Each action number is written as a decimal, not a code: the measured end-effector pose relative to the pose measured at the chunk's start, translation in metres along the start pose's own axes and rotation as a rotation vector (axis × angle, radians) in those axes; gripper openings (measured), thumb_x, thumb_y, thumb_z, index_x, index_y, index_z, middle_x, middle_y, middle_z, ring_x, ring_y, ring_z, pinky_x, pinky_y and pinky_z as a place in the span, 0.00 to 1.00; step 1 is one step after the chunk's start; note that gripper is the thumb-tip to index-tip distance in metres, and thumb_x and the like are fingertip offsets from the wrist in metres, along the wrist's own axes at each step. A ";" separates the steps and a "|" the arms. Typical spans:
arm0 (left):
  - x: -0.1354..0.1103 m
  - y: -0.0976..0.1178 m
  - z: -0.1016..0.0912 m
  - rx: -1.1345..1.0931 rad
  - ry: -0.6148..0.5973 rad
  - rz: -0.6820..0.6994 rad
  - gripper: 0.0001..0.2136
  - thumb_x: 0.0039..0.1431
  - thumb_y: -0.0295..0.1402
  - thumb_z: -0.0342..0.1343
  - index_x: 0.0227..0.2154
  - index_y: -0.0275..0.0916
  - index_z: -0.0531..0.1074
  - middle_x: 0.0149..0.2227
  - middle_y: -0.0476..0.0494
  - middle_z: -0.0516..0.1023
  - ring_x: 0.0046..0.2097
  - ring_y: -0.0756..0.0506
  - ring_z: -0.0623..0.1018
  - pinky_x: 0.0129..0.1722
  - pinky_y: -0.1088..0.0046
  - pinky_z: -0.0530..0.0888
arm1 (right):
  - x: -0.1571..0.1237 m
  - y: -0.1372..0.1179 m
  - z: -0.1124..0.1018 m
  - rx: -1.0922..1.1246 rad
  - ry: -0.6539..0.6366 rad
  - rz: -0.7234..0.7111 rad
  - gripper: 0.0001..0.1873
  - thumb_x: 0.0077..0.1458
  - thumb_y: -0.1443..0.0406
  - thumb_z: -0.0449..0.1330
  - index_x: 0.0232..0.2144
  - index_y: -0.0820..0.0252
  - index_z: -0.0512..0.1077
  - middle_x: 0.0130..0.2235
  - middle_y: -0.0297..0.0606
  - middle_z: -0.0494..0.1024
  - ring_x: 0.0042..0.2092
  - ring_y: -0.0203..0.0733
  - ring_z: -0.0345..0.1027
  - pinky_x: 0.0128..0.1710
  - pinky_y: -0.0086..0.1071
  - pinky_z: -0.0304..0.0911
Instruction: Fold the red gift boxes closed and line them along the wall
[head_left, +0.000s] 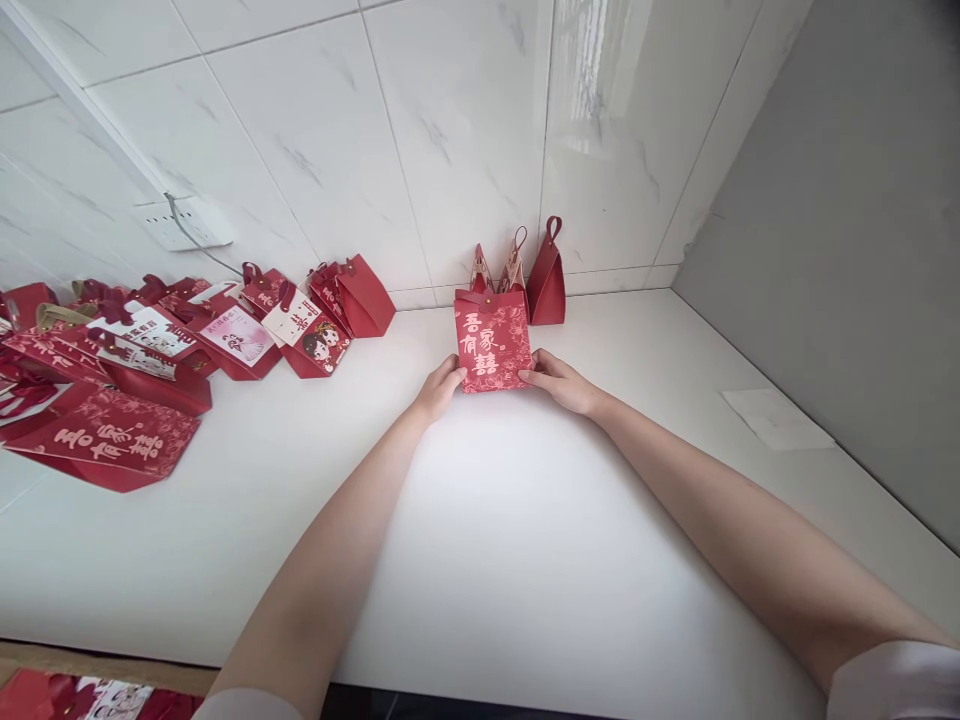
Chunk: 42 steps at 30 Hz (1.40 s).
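Both arms reach forward over the white counter to a red gift box (493, 340) with pale floral print and Chinese characters. My left hand (441, 388) grips its lower left edge, thumb in front. On the lower right edge my right hand (561, 381) does the same, its fingers partly hidden behind the box. The box stands upright, facing me. Right behind it are two patterned boxes (513, 268), mostly covered by it, and a plain red box (549, 285) with a ribbon loop on top, set against the tiled wall.
A crowded group of red gift boxes (142, 340) with ribbon handles fills the counter's left side. A wall socket (184, 224) with a grey cable is above them. A white paper sheet (776, 418) lies at right by a grey panel (847, 220). More red packaging (97, 697) shows lower left.
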<state>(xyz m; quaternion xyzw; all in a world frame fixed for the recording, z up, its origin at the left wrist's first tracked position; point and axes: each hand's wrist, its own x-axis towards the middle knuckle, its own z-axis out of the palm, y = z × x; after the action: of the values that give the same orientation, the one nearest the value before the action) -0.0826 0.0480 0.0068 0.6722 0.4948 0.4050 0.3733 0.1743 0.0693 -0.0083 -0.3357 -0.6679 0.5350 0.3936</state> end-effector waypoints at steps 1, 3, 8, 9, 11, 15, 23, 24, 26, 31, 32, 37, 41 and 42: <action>0.000 0.000 0.000 0.005 0.004 -0.002 0.17 0.59 0.43 0.47 0.43 0.37 0.70 0.46 0.42 0.77 0.49 0.41 0.73 0.55 0.64 0.65 | 0.000 0.000 0.000 -0.002 0.000 -0.004 0.16 0.54 0.52 0.62 0.33 0.55 0.63 0.35 0.32 0.71 0.40 0.42 0.65 0.45 0.37 0.60; 0.000 0.000 0.000 0.009 0.008 -0.003 0.17 0.59 0.44 0.47 0.43 0.37 0.71 0.46 0.42 0.77 0.49 0.41 0.73 0.54 0.64 0.65 | 0.000 0.001 -0.001 -0.008 -0.001 -0.012 0.16 0.55 0.52 0.61 0.33 0.55 0.63 0.36 0.32 0.71 0.40 0.42 0.65 0.45 0.37 0.60; 0.001 0.000 0.000 0.014 0.013 0.004 0.17 0.60 0.44 0.47 0.42 0.38 0.71 0.45 0.43 0.77 0.48 0.42 0.73 0.53 0.66 0.66 | 0.000 0.002 -0.001 -0.039 -0.002 -0.012 0.16 0.56 0.51 0.61 0.34 0.55 0.64 0.37 0.33 0.72 0.41 0.43 0.66 0.46 0.37 0.61; 0.000 0.000 0.000 0.012 0.011 0.005 0.17 0.60 0.44 0.47 0.42 0.38 0.71 0.45 0.43 0.77 0.48 0.42 0.73 0.53 0.66 0.66 | 0.000 0.003 -0.001 -0.048 -0.004 -0.012 0.16 0.56 0.51 0.60 0.35 0.55 0.64 0.38 0.33 0.72 0.41 0.43 0.66 0.46 0.37 0.61; 0.000 0.000 0.001 0.010 0.009 0.004 0.16 0.60 0.44 0.47 0.42 0.38 0.71 0.45 0.43 0.77 0.48 0.42 0.73 0.53 0.66 0.66 | 0.000 0.003 -0.002 -0.062 -0.006 -0.012 0.16 0.56 0.50 0.60 0.35 0.55 0.64 0.38 0.33 0.73 0.41 0.43 0.67 0.46 0.38 0.62; 0.000 0.001 0.001 0.016 0.014 0.002 0.16 0.60 0.44 0.47 0.42 0.38 0.70 0.45 0.43 0.77 0.48 0.42 0.73 0.53 0.66 0.66 | -0.001 0.000 -0.001 -0.079 -0.004 -0.003 0.17 0.56 0.50 0.60 0.36 0.55 0.64 0.38 0.33 0.73 0.41 0.43 0.67 0.46 0.38 0.62; -0.001 0.003 0.001 0.015 0.014 -0.020 0.18 0.59 0.44 0.48 0.45 0.37 0.70 0.46 0.41 0.76 0.49 0.40 0.74 0.54 0.63 0.67 | -0.005 -0.007 0.001 -0.168 -0.005 0.023 0.18 0.54 0.49 0.60 0.36 0.55 0.67 0.42 0.36 0.74 0.42 0.46 0.69 0.47 0.41 0.65; -0.001 0.003 0.001 0.016 0.014 -0.018 0.18 0.59 0.44 0.48 0.45 0.37 0.70 0.46 0.41 0.76 0.49 0.40 0.74 0.54 0.63 0.67 | -0.005 -0.008 0.001 -0.168 -0.004 0.024 0.18 0.54 0.49 0.60 0.36 0.55 0.67 0.42 0.36 0.74 0.42 0.46 0.69 0.47 0.41 0.65; -0.001 0.004 0.001 0.018 0.012 -0.013 0.19 0.59 0.44 0.48 0.45 0.36 0.70 0.46 0.41 0.76 0.49 0.40 0.74 0.54 0.63 0.67 | -0.005 -0.008 0.001 -0.162 -0.004 0.029 0.18 0.54 0.48 0.60 0.36 0.55 0.67 0.43 0.37 0.74 0.42 0.46 0.69 0.47 0.41 0.65; -0.002 0.005 0.001 0.026 0.010 -0.013 0.18 0.60 0.44 0.48 0.45 0.37 0.70 0.46 0.41 0.77 0.49 0.41 0.74 0.54 0.64 0.67 | -0.005 -0.007 0.002 -0.174 0.000 0.024 0.19 0.54 0.48 0.60 0.37 0.55 0.67 0.43 0.37 0.73 0.43 0.46 0.69 0.47 0.41 0.65; -0.002 0.005 0.001 0.024 0.011 -0.013 0.18 0.60 0.44 0.48 0.45 0.36 0.70 0.47 0.41 0.77 0.49 0.41 0.74 0.54 0.63 0.67 | -0.005 -0.007 0.002 -0.175 0.000 0.022 0.19 0.54 0.48 0.60 0.37 0.55 0.67 0.43 0.37 0.73 0.43 0.46 0.69 0.48 0.41 0.65; -0.001 0.005 0.002 0.015 0.014 -0.010 0.18 0.59 0.43 0.48 0.45 0.35 0.70 0.48 0.40 0.76 0.49 0.40 0.74 0.54 0.63 0.67 | -0.005 -0.007 0.001 -0.184 0.000 0.010 0.18 0.55 0.49 0.60 0.38 0.56 0.68 0.44 0.38 0.74 0.43 0.46 0.69 0.48 0.42 0.65; -0.001 0.003 0.002 0.012 0.008 -0.006 0.18 0.60 0.44 0.49 0.45 0.36 0.70 0.48 0.40 0.76 0.50 0.40 0.74 0.54 0.63 0.67 | -0.004 -0.007 0.001 -0.219 -0.002 -0.002 0.18 0.56 0.49 0.58 0.38 0.56 0.68 0.43 0.38 0.73 0.43 0.46 0.68 0.48 0.42 0.65; -0.001 0.002 0.002 0.013 0.003 -0.006 0.18 0.60 0.44 0.49 0.46 0.36 0.70 0.49 0.40 0.76 0.50 0.40 0.74 0.54 0.63 0.67 | -0.004 -0.007 0.001 -0.241 -0.003 -0.018 0.17 0.56 0.49 0.58 0.37 0.56 0.68 0.43 0.38 0.72 0.43 0.46 0.68 0.48 0.42 0.65</action>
<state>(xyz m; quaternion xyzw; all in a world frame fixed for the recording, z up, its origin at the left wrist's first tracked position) -0.0805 0.0468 0.0080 0.6727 0.4999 0.4015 0.3692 0.1757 0.0638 -0.0024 -0.3737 -0.7311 0.4477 0.3541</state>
